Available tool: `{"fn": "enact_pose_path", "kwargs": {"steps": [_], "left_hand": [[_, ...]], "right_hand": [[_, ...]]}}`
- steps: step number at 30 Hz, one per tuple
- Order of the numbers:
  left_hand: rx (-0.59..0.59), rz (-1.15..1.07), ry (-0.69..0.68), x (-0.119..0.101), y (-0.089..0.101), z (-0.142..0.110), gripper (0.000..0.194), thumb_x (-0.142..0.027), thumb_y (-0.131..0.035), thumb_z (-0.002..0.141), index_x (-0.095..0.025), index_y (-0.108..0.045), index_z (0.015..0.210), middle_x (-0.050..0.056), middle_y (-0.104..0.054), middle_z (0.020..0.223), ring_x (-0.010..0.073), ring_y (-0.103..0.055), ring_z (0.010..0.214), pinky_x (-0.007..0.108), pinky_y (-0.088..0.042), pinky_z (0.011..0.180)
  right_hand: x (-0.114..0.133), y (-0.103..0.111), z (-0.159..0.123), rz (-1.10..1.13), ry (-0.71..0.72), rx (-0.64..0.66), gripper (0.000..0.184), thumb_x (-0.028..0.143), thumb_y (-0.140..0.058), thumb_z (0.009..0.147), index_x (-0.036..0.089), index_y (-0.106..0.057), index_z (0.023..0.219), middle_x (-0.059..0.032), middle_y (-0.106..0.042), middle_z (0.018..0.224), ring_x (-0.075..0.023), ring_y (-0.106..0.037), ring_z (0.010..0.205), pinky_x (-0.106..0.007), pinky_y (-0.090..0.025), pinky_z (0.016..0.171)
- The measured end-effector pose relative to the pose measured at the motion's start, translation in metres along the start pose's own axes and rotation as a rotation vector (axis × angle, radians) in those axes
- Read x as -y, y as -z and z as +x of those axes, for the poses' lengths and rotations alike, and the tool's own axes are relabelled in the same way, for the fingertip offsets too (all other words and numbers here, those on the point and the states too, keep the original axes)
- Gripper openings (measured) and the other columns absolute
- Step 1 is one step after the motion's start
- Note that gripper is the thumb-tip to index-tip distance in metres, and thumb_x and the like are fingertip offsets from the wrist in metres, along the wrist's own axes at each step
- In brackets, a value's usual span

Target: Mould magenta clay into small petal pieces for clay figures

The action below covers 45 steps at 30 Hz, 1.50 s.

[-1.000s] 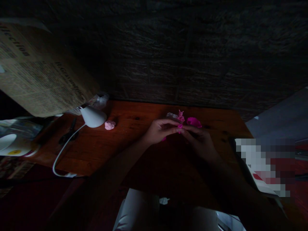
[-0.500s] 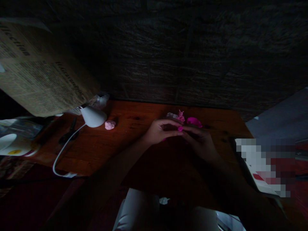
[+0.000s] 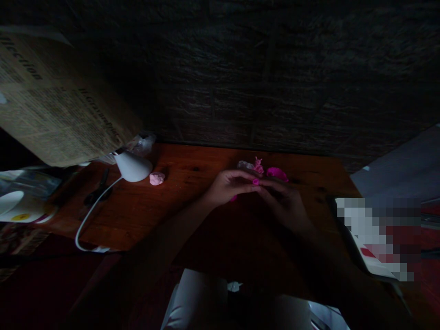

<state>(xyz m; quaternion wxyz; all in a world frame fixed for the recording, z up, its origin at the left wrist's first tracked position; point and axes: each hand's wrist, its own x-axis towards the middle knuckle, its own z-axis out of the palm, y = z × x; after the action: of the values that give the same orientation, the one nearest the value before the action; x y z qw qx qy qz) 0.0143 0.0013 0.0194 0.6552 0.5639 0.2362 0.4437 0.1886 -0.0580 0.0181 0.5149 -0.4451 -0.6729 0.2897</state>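
A small bright pink piece of modelling clay (image 3: 255, 182) sits between the fingertips of both hands, above the wooden table. My left hand (image 3: 227, 187) pinches it from the left, and my right hand (image 3: 287, 201) closes its fingers on it from the right. Just behind the hands stands a small pink figure (image 3: 258, 166) with thin points on top. Beside it lie a flat magenta clay piece (image 3: 277, 173) and some crumpled clear plastic (image 3: 245, 164). A pink bit (image 3: 233, 198) shows partly under my left hand. Farther left rests a pale pink clay lump (image 3: 157, 178).
A white lamp base (image 3: 134, 167) with a newspaper-print shade (image 3: 72, 101) stands at the left, its white cable (image 3: 79, 228) looping forward. Dark scissors (image 3: 98, 192) lie beside it. A device with a blurred-out screen (image 3: 373, 247) is at the right. A dark brick-patterned wall (image 3: 227, 101) rises behind.
The pink clay piece has shifted slightly left and turned between the fingertips, now showing a ring-like top. Both hands have barely moved and keep hold of it.
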Motion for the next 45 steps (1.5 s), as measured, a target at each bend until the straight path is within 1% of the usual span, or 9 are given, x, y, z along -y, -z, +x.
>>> {"fn": "enact_pose_path", "kwargs": {"steps": [4,6,9,12,16,24,29,35,45], "left_hand": [[0.002,-0.051,0.017,0.007,0.002,0.002,0.029,-0.032,-0.091,0.061,-0.017,-0.078,0.082,0.004,-0.076,0.090,0.0148,-0.069,0.089,0.031,-0.052,0.090],[0.010,-0.101,0.046,0.011,0.003,0.003,0.031,-0.034,-0.090,0.064,-0.017,-0.078,0.087,0.003,-0.075,0.088,0.0129,-0.068,0.083,0.029,-0.052,0.084],[0.017,-0.193,0.108,0.015,0.003,0.004,0.034,-0.037,-0.088,0.067,-0.017,-0.078,0.092,0.003,-0.075,0.086,0.0119,-0.067,0.079,0.027,-0.051,0.079],[0.020,-0.270,0.155,0.017,0.001,0.003,0.034,-0.037,-0.090,0.065,-0.017,-0.077,0.091,0.004,-0.075,0.090,0.0128,-0.068,0.084,0.028,-0.051,0.083],[0.040,-0.272,0.198,0.017,-0.001,0.002,0.035,-0.037,-0.091,0.064,-0.015,-0.077,0.087,0.003,-0.074,0.083,0.0106,-0.066,0.076,0.027,-0.050,0.081],[0.090,-0.249,0.164,0.013,-0.001,0.001,0.027,-0.034,-0.087,0.070,-0.015,-0.078,0.085,0.001,-0.071,0.073,0.0090,-0.063,0.069,0.026,-0.049,0.077],[0.117,-0.204,0.134,0.011,-0.001,0.000,0.026,-0.034,-0.086,0.071,-0.015,-0.078,0.086,0.001,-0.071,0.071,0.0100,-0.064,0.068,0.028,-0.050,0.079],[0.099,-0.181,0.119,0.013,0.000,0.001,0.028,-0.037,-0.086,0.071,-0.015,-0.077,0.086,0.000,-0.070,0.071,0.0086,-0.064,0.068,0.026,-0.051,0.078],[0.099,-0.092,0.137,0.011,0.000,0.000,0.037,-0.040,-0.088,0.066,-0.014,-0.078,0.090,0.002,-0.072,0.073,0.0105,-0.065,0.069,0.029,-0.052,0.080]], "right_hand": [[0.002,-0.003,0.000,0.111,-0.101,-0.028,0.015,0.035,-0.074,0.084,0.026,-0.077,0.095,-0.0026,-0.077,0.093,-0.0191,-0.069,0.083,-0.033,-0.054,0.077],[0.002,-0.003,0.001,0.217,-0.216,-0.018,0.019,0.040,-0.076,0.081,0.024,-0.077,0.092,0.0000,-0.072,0.078,-0.0149,-0.063,0.068,-0.029,-0.050,0.066],[0.002,-0.002,0.002,0.404,-0.437,0.025,0.029,0.049,-0.075,0.079,0.021,-0.075,0.086,0.0035,-0.057,0.059,-0.0099,-0.047,0.053,-0.024,-0.038,0.051],[0.002,-0.003,0.004,0.611,-0.592,0.067,0.033,0.051,-0.078,0.074,0.020,-0.071,0.078,0.0042,-0.051,0.056,-0.0083,-0.040,0.050,-0.023,-0.030,0.047],[0.002,-0.007,0.004,0.838,-0.696,0.120,0.029,0.045,-0.083,0.071,0.020,-0.069,0.076,0.0049,-0.047,0.058,-0.0071,-0.034,0.051,-0.020,-0.028,0.046],[0.001,-0.009,0.003,1.041,-0.773,0.126,0.024,0.033,-0.085,0.070,0.018,-0.070,0.082,0.0047,-0.052,0.069,-0.0046,-0.029,0.053,-0.016,-0.030,0.046],[0.002,-0.010,0.003,1.036,-0.756,0.130,0.024,0.032,-0.086,0.070,0.017,-0.070,0.079,0.0049,-0.051,0.067,-0.0043,-0.029,0.053,-0.015,-0.028,0.045],[0.002,-0.011,0.003,1.053,-0.747,0.121,0.019,0.029,-0.081,0.073,0.017,-0.069,0.082,0.0043,-0.052,0.069,-0.0050,-0.030,0.052,-0.018,-0.029,0.044],[-0.002,-0.012,0.002,1.005,-0.785,0.070,0.023,0.028,-0.085,0.066,0.019,-0.067,0.078,0.0048,-0.054,0.066,-0.0044,-0.032,0.051,-0.017,-0.029,0.045]]}}
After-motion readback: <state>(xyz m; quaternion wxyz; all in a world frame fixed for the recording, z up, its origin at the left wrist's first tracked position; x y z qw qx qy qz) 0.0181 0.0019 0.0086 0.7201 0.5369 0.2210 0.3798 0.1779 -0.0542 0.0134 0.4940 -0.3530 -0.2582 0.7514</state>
